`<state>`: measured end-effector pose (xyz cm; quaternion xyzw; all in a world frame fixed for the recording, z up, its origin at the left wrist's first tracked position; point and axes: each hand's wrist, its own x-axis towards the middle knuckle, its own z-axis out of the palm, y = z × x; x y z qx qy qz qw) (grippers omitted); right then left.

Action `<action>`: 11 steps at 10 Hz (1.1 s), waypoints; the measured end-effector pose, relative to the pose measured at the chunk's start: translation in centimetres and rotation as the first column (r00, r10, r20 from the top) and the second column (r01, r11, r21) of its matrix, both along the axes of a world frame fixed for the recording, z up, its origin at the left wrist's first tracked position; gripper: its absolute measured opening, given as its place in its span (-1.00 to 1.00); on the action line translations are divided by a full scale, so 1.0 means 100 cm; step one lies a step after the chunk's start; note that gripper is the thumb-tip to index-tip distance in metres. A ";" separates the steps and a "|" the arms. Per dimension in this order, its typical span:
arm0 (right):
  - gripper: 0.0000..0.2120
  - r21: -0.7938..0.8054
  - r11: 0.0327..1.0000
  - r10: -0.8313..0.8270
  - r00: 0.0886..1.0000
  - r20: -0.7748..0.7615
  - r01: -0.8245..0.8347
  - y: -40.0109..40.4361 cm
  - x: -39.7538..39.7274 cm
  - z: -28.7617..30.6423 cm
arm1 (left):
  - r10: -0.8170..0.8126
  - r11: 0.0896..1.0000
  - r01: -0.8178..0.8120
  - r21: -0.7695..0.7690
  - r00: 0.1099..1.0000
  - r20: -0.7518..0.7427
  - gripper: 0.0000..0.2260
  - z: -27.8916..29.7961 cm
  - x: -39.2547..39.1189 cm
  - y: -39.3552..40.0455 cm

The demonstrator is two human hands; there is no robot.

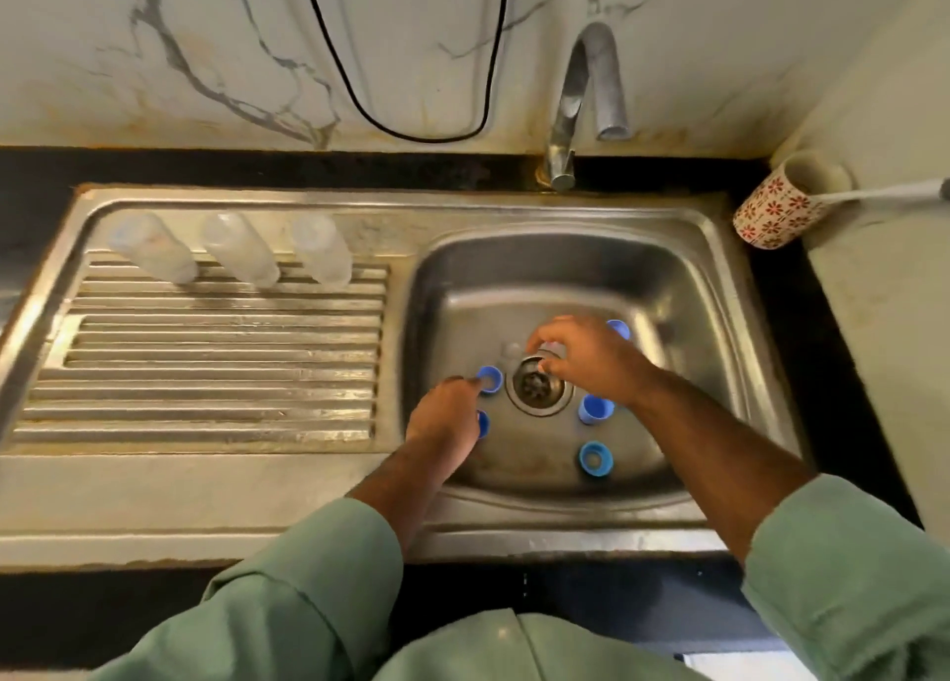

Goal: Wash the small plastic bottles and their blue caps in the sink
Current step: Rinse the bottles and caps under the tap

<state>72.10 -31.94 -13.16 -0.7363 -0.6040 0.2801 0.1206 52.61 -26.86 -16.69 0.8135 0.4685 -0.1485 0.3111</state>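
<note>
Three clear plastic bottles stand upside down at the back of the ribbed drainboard. Several blue caps lie on the floor of the sink basin around the drain. My left hand reaches to a blue cap left of the drain, fingertips touching it; another cap is half hidden under that hand. My right hand pinches a small clear bottle just above the drain. More caps lie at the right, at the front and behind my right hand.
The tap stands behind the basin with no water running. A patterned cup holding a white handle sits on the black counter at the back right. A black cable hangs down the marble wall. The white side wall is close on the right.
</note>
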 end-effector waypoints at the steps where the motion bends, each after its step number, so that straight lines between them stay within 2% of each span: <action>1: -0.68 -0.138 0.985 0.104 0.995 -0.003 -0.104 0.006 -0.002 -0.030 | 0.097 0.994 -0.100 -0.034 0.993 -0.072 -0.61 -0.008 0.007 0.003; 2: -0.54 -0.226 0.949 0.227 0.974 0.016 -0.218 0.024 -0.012 -0.069 | 0.133 0.990 -0.137 -0.027 0.985 -0.110 -0.62 -0.015 0.018 0.018; 3: -0.48 -0.306 0.924 0.241 0.971 -0.001 -0.229 0.044 -0.015 -0.107 | 0.197 0.979 -0.201 -0.024 0.974 -0.113 -0.64 -0.030 0.034 0.038; 4: -0.54 -0.354 0.893 0.325 0.942 0.082 -0.277 0.059 -0.019 -0.131 | 0.293 0.954 -0.297 -0.044 0.952 -0.086 -0.68 -0.043 0.051 0.053; 5: -0.69 -0.368 0.891 0.360 0.907 0.216 -0.266 0.066 -0.024 -0.149 | 0.286 0.957 -0.287 -0.036 0.958 -0.023 -0.65 -0.046 0.066 0.066; 6: -0.70 -0.371 0.882 0.375 0.909 0.183 -0.290 0.061 -0.025 -0.162 | 0.198 0.973 -0.211 0.090 0.971 0.133 -0.68 -0.043 0.082 0.083; 7: -0.62 -0.183 0.972 0.138 0.988 -0.069 -0.148 0.052 -0.022 -0.138 | 0.201 0.929 -0.315 0.192 0.868 0.454 -0.82 -0.019 0.106 0.103; 8: -0.63 -0.016 0.950 -0.299 0.891 -0.341 0.312 0.041 -0.012 -0.116 | 0.186 0.920 -0.376 0.107 0.661 0.727 -0.71 0.027 0.146 0.119; 9: -0.70 -0.056 0.849 -0.472 0.707 -0.526 0.525 0.039 0.007 -0.092 | 0.192 0.959 -0.284 0.012 0.676 0.711 -0.59 0.061 0.183 0.126; 10: -0.68 -0.144 0.825 -0.498 0.583 -0.642 0.546 0.035 0.018 -0.075 | 0.234 0.937 -0.349 0.025 0.677 0.698 -0.78 0.072 0.199 0.132; 11: -0.68 -0.142 0.798 -0.513 0.535 -0.672 0.586 0.037 0.027 -0.068 | 0.312 0.893 -0.451 0.008 0.629 0.712 -0.93 0.079 0.203 0.139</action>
